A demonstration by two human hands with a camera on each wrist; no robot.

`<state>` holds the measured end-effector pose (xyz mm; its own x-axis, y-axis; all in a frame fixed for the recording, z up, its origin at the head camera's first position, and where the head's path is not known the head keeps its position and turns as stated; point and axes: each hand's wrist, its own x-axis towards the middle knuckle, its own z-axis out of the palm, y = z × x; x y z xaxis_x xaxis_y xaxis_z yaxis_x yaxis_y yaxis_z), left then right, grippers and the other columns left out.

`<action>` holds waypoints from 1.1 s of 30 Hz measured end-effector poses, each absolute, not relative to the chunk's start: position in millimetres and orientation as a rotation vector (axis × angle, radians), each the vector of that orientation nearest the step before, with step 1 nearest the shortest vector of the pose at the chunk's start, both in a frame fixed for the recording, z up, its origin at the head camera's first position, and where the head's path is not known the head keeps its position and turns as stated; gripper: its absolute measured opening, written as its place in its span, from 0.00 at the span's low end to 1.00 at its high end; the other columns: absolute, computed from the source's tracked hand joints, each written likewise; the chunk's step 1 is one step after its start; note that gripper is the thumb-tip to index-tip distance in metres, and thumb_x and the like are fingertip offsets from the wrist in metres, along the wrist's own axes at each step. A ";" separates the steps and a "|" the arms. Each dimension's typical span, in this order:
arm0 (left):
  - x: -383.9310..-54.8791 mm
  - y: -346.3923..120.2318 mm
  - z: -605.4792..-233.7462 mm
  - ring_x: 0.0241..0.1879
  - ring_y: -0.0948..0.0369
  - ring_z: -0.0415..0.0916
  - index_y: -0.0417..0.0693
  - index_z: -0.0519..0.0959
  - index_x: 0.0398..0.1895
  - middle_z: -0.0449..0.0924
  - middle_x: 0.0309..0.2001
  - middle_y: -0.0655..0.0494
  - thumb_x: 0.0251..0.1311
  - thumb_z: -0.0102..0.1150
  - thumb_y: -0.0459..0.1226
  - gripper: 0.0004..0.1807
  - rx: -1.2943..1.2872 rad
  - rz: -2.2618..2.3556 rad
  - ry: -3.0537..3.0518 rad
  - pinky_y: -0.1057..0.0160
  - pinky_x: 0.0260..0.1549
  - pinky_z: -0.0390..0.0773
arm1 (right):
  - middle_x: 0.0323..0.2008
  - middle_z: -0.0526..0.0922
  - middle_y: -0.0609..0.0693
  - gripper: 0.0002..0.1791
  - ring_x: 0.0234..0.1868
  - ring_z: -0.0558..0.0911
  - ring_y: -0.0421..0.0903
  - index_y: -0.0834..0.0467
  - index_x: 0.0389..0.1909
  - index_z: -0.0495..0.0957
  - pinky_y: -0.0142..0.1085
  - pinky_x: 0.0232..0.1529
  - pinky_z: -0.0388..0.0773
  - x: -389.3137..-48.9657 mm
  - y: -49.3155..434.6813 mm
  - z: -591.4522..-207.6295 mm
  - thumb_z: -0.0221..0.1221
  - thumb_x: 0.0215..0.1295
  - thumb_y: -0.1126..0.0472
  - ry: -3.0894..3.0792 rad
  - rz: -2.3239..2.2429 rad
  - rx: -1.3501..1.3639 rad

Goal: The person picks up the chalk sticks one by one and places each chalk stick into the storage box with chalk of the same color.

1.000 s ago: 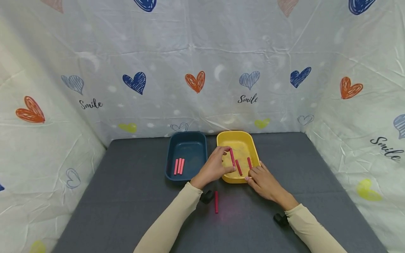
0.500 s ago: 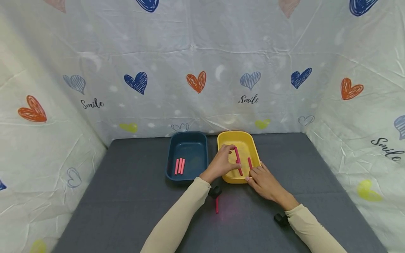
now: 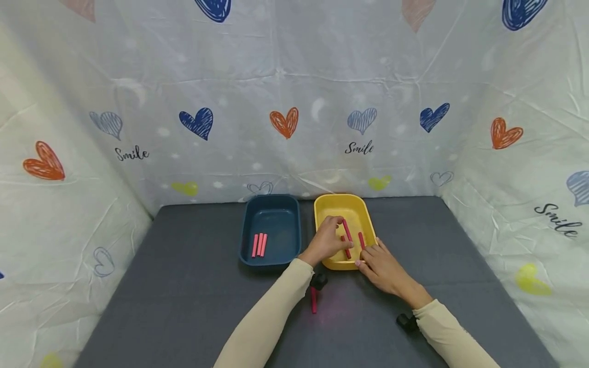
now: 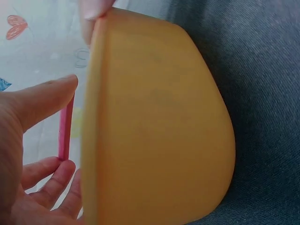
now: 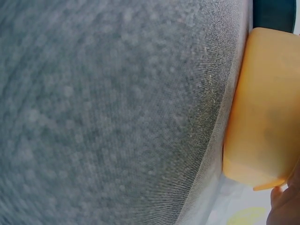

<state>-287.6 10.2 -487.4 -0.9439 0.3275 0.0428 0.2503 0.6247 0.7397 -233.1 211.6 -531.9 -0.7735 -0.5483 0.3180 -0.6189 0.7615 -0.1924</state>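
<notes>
My left hand (image 3: 327,240) is over the yellow tray (image 3: 368,212), pinching a dark pink stick (image 3: 347,230) by its ends. In the left wrist view this stick (image 4: 66,126) stands between thumb and fingertips, beside the tray's rim (image 4: 96,117). Below it in the head view lies a second dark pink stick (image 3: 347,254), partly covered by the left thumb. My right hand (image 3: 384,268) holds the tray's near right corner, thumb at the front rim. Just beyond those fingers a third stick (image 3: 361,239) lies in the tray, its lower end hidden.
A dark blue tray (image 3: 280,255) stands left of the yellow one, with three lighter pink sticks (image 3: 259,245) side by side in it. Another dark pink stick (image 3: 314,301) lies on the grey tabletop (image 3: 193,306), partly behind the left wrist camera. A heart-printed cloth (image 3: 239,102) hangs behind.
My left hand has shifted to the right with the pinched stick, now over the stick lying in the yellow tray. The right hand keeps its place on the tray.
</notes>
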 end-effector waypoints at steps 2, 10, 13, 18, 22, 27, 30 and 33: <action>-287.3 11.3 -486.9 0.58 0.53 0.70 0.44 0.66 0.68 0.69 0.62 0.48 0.53 0.73 0.45 0.40 0.474 1.191 2.773 0.55 0.61 0.75 | 0.31 0.73 0.42 0.10 0.44 0.76 0.47 0.50 0.33 0.73 0.61 0.72 0.56 -233.7 209.9 -531.7 0.52 0.74 0.51 -2.702 0.428 0.920; -283.7 20.6 -487.8 0.63 0.52 0.67 0.48 0.69 0.67 0.71 0.65 0.50 0.50 0.75 0.47 0.41 0.428 0.926 2.896 0.53 0.62 0.74 | 0.29 0.70 0.41 0.11 0.41 0.75 0.45 0.50 0.31 0.71 0.62 0.71 0.57 -232.3 209.4 -532.8 0.52 0.73 0.51 -2.684 0.442 0.923; -283.8 23.8 -488.2 0.63 0.51 0.67 0.48 0.70 0.66 0.72 0.64 0.51 0.49 0.75 0.49 0.41 0.449 0.835 2.933 0.52 0.61 0.73 | 0.30 0.71 0.42 0.10 0.41 0.75 0.46 0.50 0.31 0.71 0.61 0.71 0.57 -232.7 209.5 -531.9 0.52 0.73 0.52 -2.676 0.449 0.921; -282.7 28.3 -489.4 0.60 0.51 0.68 0.49 0.71 0.66 0.73 0.63 0.52 0.48 0.75 0.50 0.41 0.434 0.756 2.969 0.52 0.59 0.74 | 0.30 0.72 0.43 0.10 0.41 0.75 0.46 0.50 0.31 0.72 0.62 0.70 0.58 -232.4 210.0 -532.8 0.53 0.73 0.52 -2.661 0.438 0.923; -281.7 31.3 -490.4 0.59 0.52 0.69 0.49 0.71 0.66 0.74 0.61 0.52 0.48 0.75 0.51 0.41 0.447 0.668 3.001 0.53 0.58 0.74 | 0.30 0.72 0.43 0.10 0.42 0.76 0.46 0.51 0.32 0.72 0.62 0.70 0.58 -232.8 210.9 -532.8 0.52 0.73 0.52 -2.663 0.425 0.930; -279.6 33.6 -492.7 0.58 0.54 0.70 0.50 0.72 0.64 0.75 0.58 0.53 0.47 0.74 0.52 0.40 0.473 0.471 3.042 0.55 0.58 0.74 | 0.30 0.72 0.43 0.11 0.42 0.76 0.47 0.50 0.31 0.71 0.62 0.70 0.58 -233.2 211.6 -535.5 0.51 0.74 0.52 -2.651 0.427 0.934; -280.2 34.8 -494.1 0.58 0.54 0.70 0.51 0.73 0.62 0.76 0.57 0.54 0.47 0.74 0.53 0.39 0.468 0.404 3.044 0.54 0.59 0.73 | 0.30 0.72 0.43 0.10 0.42 0.76 0.47 0.50 0.31 0.71 0.62 0.70 0.58 -234.2 211.7 -536.5 0.52 0.73 0.52 -2.633 0.425 0.930; -281.5 35.6 -496.1 0.57 0.54 0.69 0.52 0.74 0.60 0.76 0.55 0.55 0.47 0.74 0.54 0.37 0.453 0.376 3.041 0.53 0.58 0.73 | 0.30 0.72 0.43 0.10 0.42 0.76 0.46 0.50 0.31 0.71 0.62 0.69 0.59 -234.8 211.1 -536.7 0.52 0.73 0.52 -2.628 0.421 0.930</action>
<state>-281.5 35.6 -496.1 -0.9562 0.2927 -0.0081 0.2819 0.9277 0.2449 -234.8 211.1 -536.7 -0.7365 -0.5520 0.3909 -0.6465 0.7445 -0.1668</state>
